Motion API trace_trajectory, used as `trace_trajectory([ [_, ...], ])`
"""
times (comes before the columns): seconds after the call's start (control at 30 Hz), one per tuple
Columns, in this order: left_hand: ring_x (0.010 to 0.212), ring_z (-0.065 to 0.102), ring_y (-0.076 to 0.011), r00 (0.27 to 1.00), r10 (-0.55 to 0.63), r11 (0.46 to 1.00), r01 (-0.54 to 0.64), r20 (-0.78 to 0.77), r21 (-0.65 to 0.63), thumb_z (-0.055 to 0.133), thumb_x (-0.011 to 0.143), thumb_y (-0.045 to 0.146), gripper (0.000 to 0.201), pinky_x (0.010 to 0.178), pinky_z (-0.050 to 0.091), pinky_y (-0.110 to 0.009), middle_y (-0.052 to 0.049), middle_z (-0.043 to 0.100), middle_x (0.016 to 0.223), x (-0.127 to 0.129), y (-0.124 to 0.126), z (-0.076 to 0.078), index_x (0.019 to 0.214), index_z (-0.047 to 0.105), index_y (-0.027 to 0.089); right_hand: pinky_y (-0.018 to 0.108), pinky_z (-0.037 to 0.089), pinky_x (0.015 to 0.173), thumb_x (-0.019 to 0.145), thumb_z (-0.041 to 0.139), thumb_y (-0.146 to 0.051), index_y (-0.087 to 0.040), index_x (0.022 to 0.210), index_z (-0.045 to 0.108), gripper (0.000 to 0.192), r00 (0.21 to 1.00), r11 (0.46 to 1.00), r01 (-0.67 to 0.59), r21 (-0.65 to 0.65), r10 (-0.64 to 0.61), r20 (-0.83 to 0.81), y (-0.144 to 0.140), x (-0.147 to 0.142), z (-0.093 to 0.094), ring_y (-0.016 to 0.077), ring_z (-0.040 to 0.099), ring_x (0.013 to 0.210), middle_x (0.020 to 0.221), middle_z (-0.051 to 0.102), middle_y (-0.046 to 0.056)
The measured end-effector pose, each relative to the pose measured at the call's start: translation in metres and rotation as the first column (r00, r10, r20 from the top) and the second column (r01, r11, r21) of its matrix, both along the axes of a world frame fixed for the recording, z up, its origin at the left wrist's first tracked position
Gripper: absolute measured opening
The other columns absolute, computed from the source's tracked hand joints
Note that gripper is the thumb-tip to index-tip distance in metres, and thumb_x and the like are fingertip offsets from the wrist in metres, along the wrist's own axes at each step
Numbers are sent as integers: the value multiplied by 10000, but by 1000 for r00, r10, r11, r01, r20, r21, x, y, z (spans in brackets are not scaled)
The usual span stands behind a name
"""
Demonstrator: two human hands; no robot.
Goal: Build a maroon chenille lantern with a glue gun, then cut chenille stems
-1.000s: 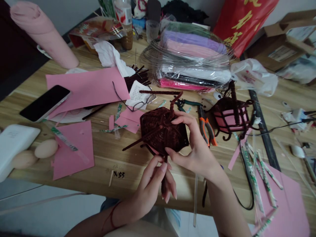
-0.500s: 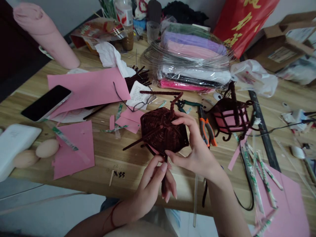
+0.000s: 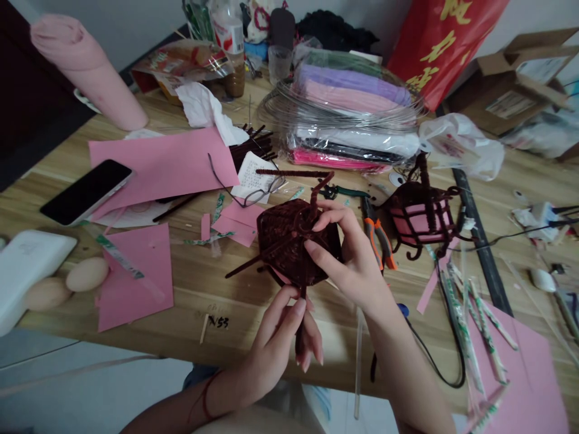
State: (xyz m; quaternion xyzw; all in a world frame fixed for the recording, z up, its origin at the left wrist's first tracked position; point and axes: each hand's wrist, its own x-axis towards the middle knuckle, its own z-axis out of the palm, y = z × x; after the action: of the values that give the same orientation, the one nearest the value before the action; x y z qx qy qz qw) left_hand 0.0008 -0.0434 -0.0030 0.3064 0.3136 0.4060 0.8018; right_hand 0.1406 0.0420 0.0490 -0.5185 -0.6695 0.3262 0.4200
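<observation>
Over the near part of the table (image 3: 253, 337), the left hand (image 3: 275, 328) pinches a fuzzy dark brown stem (image 3: 303, 293) between thumb and forefinger, its other fingers loosely extended beyond it. The stem meets the lower edge of a dark brown, many-sided piece (image 3: 287, 244), which sits between the two hands with a bit of pink showing beneath its rim. The right hand (image 3: 346, 253) is partly open, thumb and forefinger a little apart and both against the top of that piece (its remaining fingers are mostly hidden, so I cannot tell how firmly it grips). From the top rises a bent brown rod (image 3: 296, 173), its upper length running out to the left; another thin rod (image 3: 244, 267) juts out on the lower left.

Just to the right of the piece lie pliers (image 3: 384, 241) with orange and grey handles, and beyond them stands a brown lantern-like frame (image 3: 423, 211) with pink panels. Behind the piece are eyeglasses (image 3: 256, 196), partly over a printed slip of paper (image 3: 252, 173). Farther left, a phone (image 3: 85, 191) overlaps a large pink sheet (image 3: 176, 166), and two egg-shaped objects (image 3: 87, 274) lie near a white device (image 3: 36, 265).
</observation>
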Motion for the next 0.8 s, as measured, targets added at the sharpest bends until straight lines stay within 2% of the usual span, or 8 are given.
trace_trajectory([
  [0.33, 346, 449, -56, 1000, -5, 1000, 5, 9, -8, 409, 1011, 434, 263, 376, 356, -136, 17, 679, 548, 1, 0, -2, 902, 451, 199, 490, 346, 1074, 748, 661, -166, -260, 868, 518, 208, 999, 999, 49, 17, -49, 5, 5, -3, 0, 268, 505, 1246, 1142, 599, 56],
  [0.8, 342, 444, -63, 1000, -5, 1000, 5, 13, -12, 423, 999, 456, 279, 372, 348, -146, 17, 668, 538, -1, 1, -1, 883, 448, 203, 483, 358, 1072, 734, 660, -178, -256, 872, 543, 197, 995, 995, 83, 57, -86, 46, 2, -3, 1, 268, 515, 1236, 1223, 589, 69],
])
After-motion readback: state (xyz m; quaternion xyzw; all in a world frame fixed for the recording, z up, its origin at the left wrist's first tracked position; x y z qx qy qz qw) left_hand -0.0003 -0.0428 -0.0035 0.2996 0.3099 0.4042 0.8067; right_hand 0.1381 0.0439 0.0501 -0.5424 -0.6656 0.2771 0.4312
